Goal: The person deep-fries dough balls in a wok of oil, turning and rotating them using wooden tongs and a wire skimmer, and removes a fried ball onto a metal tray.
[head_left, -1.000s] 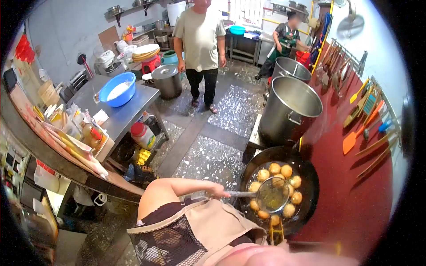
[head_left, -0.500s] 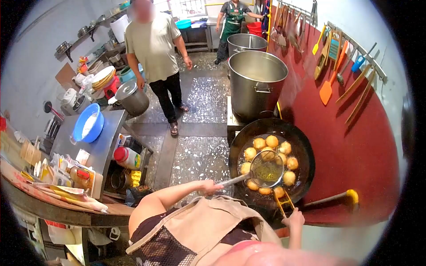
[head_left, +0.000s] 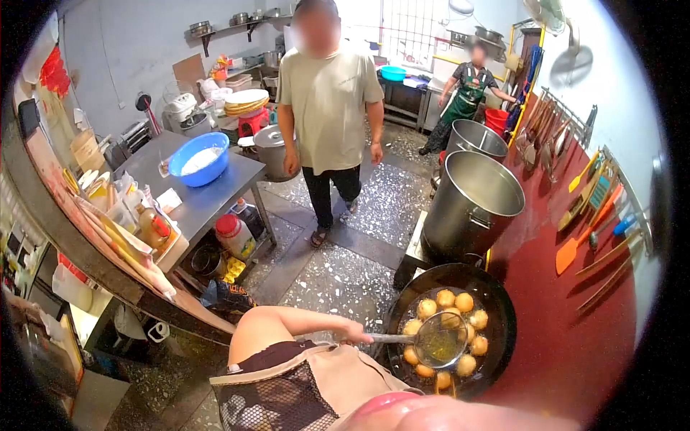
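My left hand (head_left: 356, 332) is wrapped round the handle of a wire-mesh skimmer (head_left: 441, 343). The skimmer's round bowl lies over the oil in a large black wok (head_left: 499, 316), among several golden fried balls (head_left: 477, 320). At the wok's near edge the yellow tips of a pair of tongs (head_left: 445, 385) show beside a ball. My right hand is out of view, behind a blurred shape along the bottom edge.
Tall steel pots (head_left: 471, 208) stand beyond the wok. A person in a light shirt (head_left: 330, 100) is in the aisle; another in a green apron (head_left: 467, 100) is behind. Left is a steel table (head_left: 241, 171) with a blue basin (head_left: 201, 174). Utensils, including an orange spatula (head_left: 568, 255), hang right.
The view has tilted up and turned left, so the wok sits lower and my right hand has dropped out of sight. The person in the light shirt appears nearer. My left hand keeps the skimmer.
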Tool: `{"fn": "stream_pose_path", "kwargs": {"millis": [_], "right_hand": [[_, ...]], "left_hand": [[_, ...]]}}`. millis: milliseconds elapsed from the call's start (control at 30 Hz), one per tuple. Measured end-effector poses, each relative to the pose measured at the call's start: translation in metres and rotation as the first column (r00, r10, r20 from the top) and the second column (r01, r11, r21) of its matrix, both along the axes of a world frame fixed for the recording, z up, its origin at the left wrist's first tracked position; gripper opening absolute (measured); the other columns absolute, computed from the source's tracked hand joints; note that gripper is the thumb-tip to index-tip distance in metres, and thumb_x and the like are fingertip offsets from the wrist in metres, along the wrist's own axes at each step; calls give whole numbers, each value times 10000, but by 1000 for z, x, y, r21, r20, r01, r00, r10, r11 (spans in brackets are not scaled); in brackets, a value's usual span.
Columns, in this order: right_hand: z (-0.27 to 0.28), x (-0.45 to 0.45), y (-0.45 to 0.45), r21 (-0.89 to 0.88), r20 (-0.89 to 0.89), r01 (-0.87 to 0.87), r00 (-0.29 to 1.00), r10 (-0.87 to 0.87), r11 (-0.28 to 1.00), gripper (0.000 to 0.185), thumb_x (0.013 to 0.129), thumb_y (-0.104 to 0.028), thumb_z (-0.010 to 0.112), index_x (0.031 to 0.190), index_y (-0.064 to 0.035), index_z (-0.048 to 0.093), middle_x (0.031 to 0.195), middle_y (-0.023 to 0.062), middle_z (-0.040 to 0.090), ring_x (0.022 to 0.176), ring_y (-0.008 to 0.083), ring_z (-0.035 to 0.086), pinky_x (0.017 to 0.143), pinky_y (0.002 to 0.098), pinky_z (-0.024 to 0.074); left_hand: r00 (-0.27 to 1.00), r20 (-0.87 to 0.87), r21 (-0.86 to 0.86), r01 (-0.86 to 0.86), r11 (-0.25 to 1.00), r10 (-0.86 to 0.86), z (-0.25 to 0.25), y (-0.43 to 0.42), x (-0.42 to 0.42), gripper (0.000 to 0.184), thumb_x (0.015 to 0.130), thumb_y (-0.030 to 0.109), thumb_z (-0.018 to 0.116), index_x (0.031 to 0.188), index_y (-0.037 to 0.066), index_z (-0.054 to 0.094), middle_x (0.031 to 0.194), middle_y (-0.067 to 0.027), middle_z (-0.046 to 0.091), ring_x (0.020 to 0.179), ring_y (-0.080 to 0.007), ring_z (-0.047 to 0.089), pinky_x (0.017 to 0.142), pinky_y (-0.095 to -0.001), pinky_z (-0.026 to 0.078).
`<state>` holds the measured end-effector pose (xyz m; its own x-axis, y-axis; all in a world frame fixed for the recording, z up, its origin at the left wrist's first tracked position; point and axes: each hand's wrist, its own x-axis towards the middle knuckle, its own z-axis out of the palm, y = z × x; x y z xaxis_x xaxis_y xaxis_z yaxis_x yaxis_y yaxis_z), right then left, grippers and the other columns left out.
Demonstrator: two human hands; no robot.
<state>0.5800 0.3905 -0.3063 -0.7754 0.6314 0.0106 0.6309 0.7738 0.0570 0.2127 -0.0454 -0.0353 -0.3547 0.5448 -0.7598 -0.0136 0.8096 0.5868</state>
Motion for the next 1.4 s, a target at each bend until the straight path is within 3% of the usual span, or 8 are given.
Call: {"fn": "stream_pose_path", "kwargs": {"millis": [33, 133, 267, 867, 1067, 1133, 1167, 1400], "right_hand": [[0, 3, 0, 10, -12, -5, 1000, 5, 1000, 722, 641, -424, 684, 1211, -84, 402, 1130, 142, 535, 1032, 299, 527, 831, 392, 455], [286, -104, -95, -270, 368, 199, 925, -90, 942, 709, 636, -417, 684, 1197, -82, 409, 1119, 143, 540, 1024, 300, 532, 827, 393, 457], [353, -123, -113, -295, 433, 236, 897, -91, 926, 692, 631, -408, 683, 1179, -79, 418, 1104, 145, 546, 1012, 301, 538, 822, 395, 459], [387, -131, -117, -314, 547, 326, 829, -111, 892, 633, 629, -368, 669, 1133, -60, 441, 1062, 163, 561, 982, 310, 553, 813, 399, 463], [304, -104, -87, -276, 309, 187, 946, -97, 943, 680, 629, -369, 669, 1175, -55, 414, 1067, 169, 552, 990, 318, 542, 806, 397, 467], [299, -120, -84, -225, 590, 398, 782, -201, 889, 881, 560, -362, 768, 1256, -40, 334, 1087, 127, 490, 977, 256, 529, 821, 343, 453], [327, -128, -91, -242, 587, 397, 787, -192, 886, 883, 513, -400, 758, 1204, 8, 389, 1034, 192, 553, 932, 332, 558, 798, 420, 457], [301, -109, -84, -252, 488, 266, 865, -115, 930, 726, 626, -381, 671, 1212, -67, 381, 1101, 164, 536, 988, 310, 548, 795, 402, 473]], "left_hand": [[1000, 2, -1, 3, 1000, -3, -1, 0, -1, 661, 791, 603, 453, 724, -47, 554, 664, -104, 538, 562, -205, 520, 525, -341, 443], [999, 41, 0, -31, 1000, 31, -2, -1, 1, 664, 792, 608, 444, 693, -39, 555, 649, -109, 541, 563, -213, 530, 529, -345, 446], [999, 33, 3, -19, 1000, 19, -4, -1, 0, 660, 791, 611, 443, 630, -22, 541, 589, -105, 517, 534, -221, 523, 519, -349, 454], [986, 131, -41, -96, 995, 101, 3, 1, 2, 633, 774, 619, 466, 706, -4, 549, 623, -78, 507, 540, -189, 479, 500, -338, 423], [997, 81, -40, 15, 999, -12, -4, 3, -4, 662, 775, 634, 442, 683, -15, 532, 618, -79, 493, 538, -195, 491, 498, -348, 441], [998, 57, -13, -12, 1000, 12, 2, 0, -1, 673, 798, 636, 393, 585, 5, 491, 520, -71, 451, 449, -186, 482, 440, -340, 421], [997, 70, -43, -28, 999, 31, -2, 0, -1, 672, 802, 630, 394, 603, -3, 500, 526, -74, 455, 448, -185, 485, 441, -334, 425], [998, 57, -101, -3, 995, 9, -10, 0, -2, 747, 762, 672, 403, 808, -50, 588, 719, -120, 557, 628, -222, 545, 558, -359, 470]]}}
